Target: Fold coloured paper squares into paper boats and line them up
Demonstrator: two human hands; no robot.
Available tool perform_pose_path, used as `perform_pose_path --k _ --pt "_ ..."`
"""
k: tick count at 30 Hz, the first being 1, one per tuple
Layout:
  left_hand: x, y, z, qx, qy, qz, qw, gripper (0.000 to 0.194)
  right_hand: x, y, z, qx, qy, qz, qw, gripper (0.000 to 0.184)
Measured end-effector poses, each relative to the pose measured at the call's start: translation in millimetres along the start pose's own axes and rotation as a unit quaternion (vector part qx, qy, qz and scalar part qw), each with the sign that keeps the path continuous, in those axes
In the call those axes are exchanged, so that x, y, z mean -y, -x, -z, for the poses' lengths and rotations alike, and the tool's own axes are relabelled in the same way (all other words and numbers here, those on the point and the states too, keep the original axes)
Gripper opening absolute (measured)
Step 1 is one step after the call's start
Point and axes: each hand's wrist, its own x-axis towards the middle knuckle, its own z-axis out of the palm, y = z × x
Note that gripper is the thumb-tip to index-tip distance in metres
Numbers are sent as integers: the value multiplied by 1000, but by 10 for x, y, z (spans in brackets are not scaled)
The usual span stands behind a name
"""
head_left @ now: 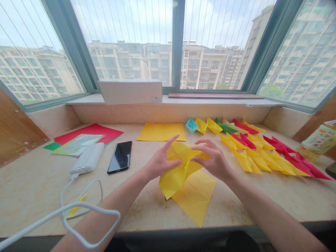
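Observation:
A creased, partly folded sheet of yellow paper is held up above the counter between both hands. My left hand grips its left side, thumb in front and fingers reaching up behind. On the right edge, my right hand pinches the paper between thumb and curled fingers. Beneath it, a flat yellow square sheet with fold lines lies on the counter. A small bit of red shows under the held paper's lower corner.
Folded paper boats and rows of yellow and red folded pieces lie right. Yellow sheets lie at the back. Left are a phone, a white power bank with a looping cable, and red paper. A jar stands far right.

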Motion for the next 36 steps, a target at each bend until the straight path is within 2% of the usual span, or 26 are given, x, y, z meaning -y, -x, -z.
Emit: perform_pose_path --k 2,4,8,12,15,18,20,23,25,27,29,31,34,36 --pt "0 -13 -6 -1 8 10 1000 64 27 -9 -21 -32 14 -8 999 42" --pt "19 -31 -24 -18 30 24 999 51 47 -22 -37 -65 40 -14 997 54" --pt "88 -71 -78 -99 86 30 991 58 57 -34 -63 -120 89 -47 988 60" --pt "127 -98 -114 -180 94 19 979 53 59 -18 -107 -144 84 -61 984 58" --pt "133 -108 -107 -216 78 6 973 50 71 -2 -146 -102 50 -38 993 48" --pt "152 -115 -57 -188 54 14 981 47 92 15 -153 -51 56 16 997 28" --pt "174 -116 0 -147 41 35 988 45 111 28 -134 -39 95 42 994 18" --pt "194 -103 94 -54 28 79 995 42 150 41 -96 -5 158 63 985 14" --pt "191 -87 145 10 5 82 997 38 181 40 -87 59 170 108 978 16" --pt "185 -74 171 72 -38 53 995 32 207 37 -101 145 156 176 961 19" --pt "198 -72 169 108 -88 18 990 28 219 37 -135 210 141 221 942 21" --pt "248 -80 148 81 -149 -4 985 26 210 47 -179 248 138 226 932 24" --pt "372 -93 121 -13 -235 -34 971 26 162 76 -240 274 132 205 930 26" --pt "446 -89 121 -19 -268 -59 962 28 127 95 -273 279 125 193 932 24"
